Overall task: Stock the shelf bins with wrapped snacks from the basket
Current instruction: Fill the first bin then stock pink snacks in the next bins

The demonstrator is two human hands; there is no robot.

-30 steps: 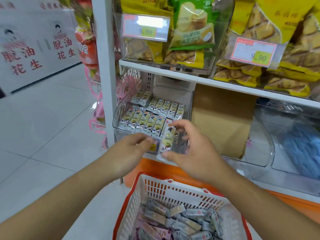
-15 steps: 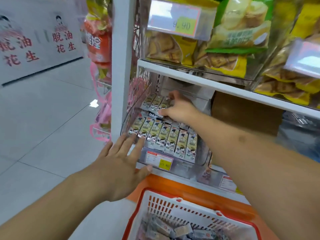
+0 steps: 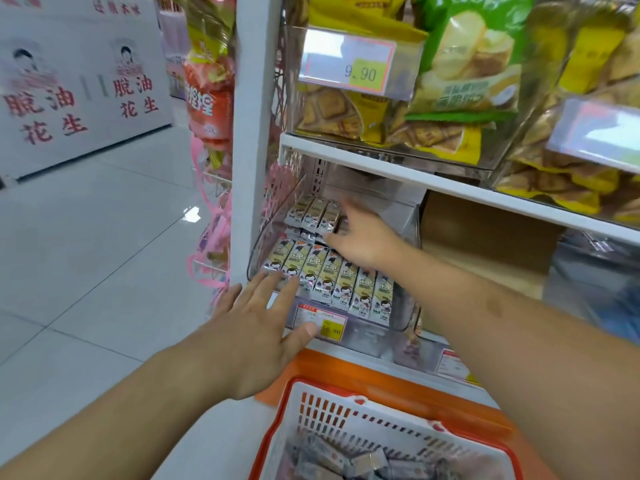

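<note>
The right hand (image 3: 363, 240) is reaching deep into the clear bin (image 3: 408, 306), fingers spread flat on the back wrapped snacks (image 3: 313, 211). The left hand (image 3: 256, 323) is hovering, fingers wide, at the bin's front edge (basket (image 3: 311, 410) below).

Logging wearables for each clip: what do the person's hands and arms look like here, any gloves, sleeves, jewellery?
Both are bare. The left hand and right hand wear no gloves and no rings that show; neither wrist carries a watch or band, and no sleeve reaches either forearm in view. The right forearm has one small darker mark on it.
</note>
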